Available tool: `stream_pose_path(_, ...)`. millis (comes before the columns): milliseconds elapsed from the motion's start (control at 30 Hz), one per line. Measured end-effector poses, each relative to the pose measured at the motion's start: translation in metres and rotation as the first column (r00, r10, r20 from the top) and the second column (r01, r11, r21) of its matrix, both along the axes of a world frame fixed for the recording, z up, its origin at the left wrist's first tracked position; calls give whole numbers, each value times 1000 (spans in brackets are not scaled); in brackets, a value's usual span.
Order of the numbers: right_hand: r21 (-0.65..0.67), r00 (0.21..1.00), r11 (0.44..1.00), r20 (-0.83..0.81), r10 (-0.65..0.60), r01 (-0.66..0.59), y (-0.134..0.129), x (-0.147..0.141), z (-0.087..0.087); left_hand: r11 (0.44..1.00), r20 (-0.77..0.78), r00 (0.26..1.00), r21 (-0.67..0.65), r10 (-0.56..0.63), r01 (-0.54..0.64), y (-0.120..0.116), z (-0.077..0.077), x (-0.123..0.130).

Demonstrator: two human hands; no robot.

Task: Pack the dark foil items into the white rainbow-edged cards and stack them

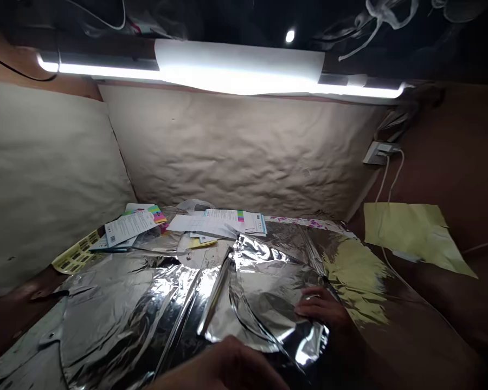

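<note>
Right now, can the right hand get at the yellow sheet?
Probably yes: the right hand rests on the crumpled foil, and only a white cable lying over the yellow sheet seems to stand in the way.

Here we go, a cramped home work nook, LED tube light (228,70) glaring overhead, wrinkled beige paper (244,146) lining the walls, wall socket (378,153) with white cables (386,181), printed papers (215,222) and silver foil (146,309) across the tabletop (20,309)

Harsh glare from a tube light (236,70) far beyond the right grip (319,309); blown highlights on crumpled foil (146,314); dark, bowed lower edges.
</note>
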State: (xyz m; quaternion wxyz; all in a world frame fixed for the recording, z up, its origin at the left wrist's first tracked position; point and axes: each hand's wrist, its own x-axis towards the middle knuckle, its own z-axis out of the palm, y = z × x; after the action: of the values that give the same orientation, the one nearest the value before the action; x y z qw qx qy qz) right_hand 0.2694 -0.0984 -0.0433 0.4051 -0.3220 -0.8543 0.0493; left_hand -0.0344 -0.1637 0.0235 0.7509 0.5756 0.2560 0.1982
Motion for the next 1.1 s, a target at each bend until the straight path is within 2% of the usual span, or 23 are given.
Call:
stream_pose_path(33, -6, 1000, 1000, -2, 15, -15, -4, 9, -4, 986, -77, 996, 165, 37, -24, 12, 8, -10)
stream_pose_path(67, -12, 1000, 1000, 0, 15, -15, -8, 16, -9, 925, -156, 982, 379, 105, -39, 27, 11, -17)
stream_pose_path(100, -20, 1000, 1000, 7, 5, -5, -14, 22, -15, 816, -234, 951, 577, 204, -33, 45, 11, -23)
stream_pose_path(133, -29, 1000, 1000, 17, -10, 11, -19, 27, -20, 682, -292, 904, 731, 313, 0, 65, 6, -26)
stream_pose_path(200, -54, 998, 997, 39, -46, 48, -27, 34, -31, 473, -401, 783, 867, 475, 157, 107, -10, -30)
stream_pose_path(267, -80, 995, 993, 56, -80, 84, -32, 39, -39, 331, -421, 619, 906, 663, 263, 147, -27, -32)
stream_pose_path(300, -92, 994, 991, 59, -95, 100, -34, 41, -43, 283, -404, 544, 912, 735, 296, 165, -33, -34)
stream_pose_path(400, -110, 990, 985, 63, -127, 134, -34, 46, -51, 288, -432, 478, 893, 765, 346, 210, -36, -45)
stream_pose_path(467, -103, 990, 986, 66, -121, 128, -33, 48, -55, 305, -456, 468, 880, 757, 364, 229, -27, -56)
stream_pose_path(533, -88, 992, 990, 71, -101, 107, -31, 49, -58, 297, -451, 456, 880, 768, 371, 241, -14, -69)
stream_pose_path(633, -71, 994, 994, 79, -74, 80, -27, 50, -60, 246, -407, 463, 896, 787, 369, 243, 7, -82)
stream_pose_path(733, -86, 994, 995, 101, -36, 45, -23, 48, -58, 174, -354, 519, 915, 778, 364, 221, 14, -72)
stream_pose_path(800, -103, 991, 995, 137, -4, 18, -22, 46, -53, 123, -350, 626, 918, 697, 377, 196, 5, -50)
stream_pose_path(867, -92, 980, 996, 195, 28, -10, -25, 43, -43, 68, -398, 771, 904, 498, 423, 170, -13, -24)
stream_pose_path(900, -64, 973, 998, 228, 32, -18, -28, 42, -36, 62, -443, 805, 887, 394, 457, 158, -24, -12)
stream_pose_path(967, 15, 954, 1000, 299, 16, -21, -37, 37, -21, 100, -523, 812, 851, 258, 516, 143, -47, 4)
stream_pose_path(1033, 72, 937, 997, 348, -11, -15, -49, 30, -7, 172, -562, 796, 827, 225, 535, 139, -65, 11)
stream_pose_path(1100, 78, 936, 997, 353, -6, -23, -62, 23, 1, 228, -567, 791, 822, 230, 522, 141, -75, 12)
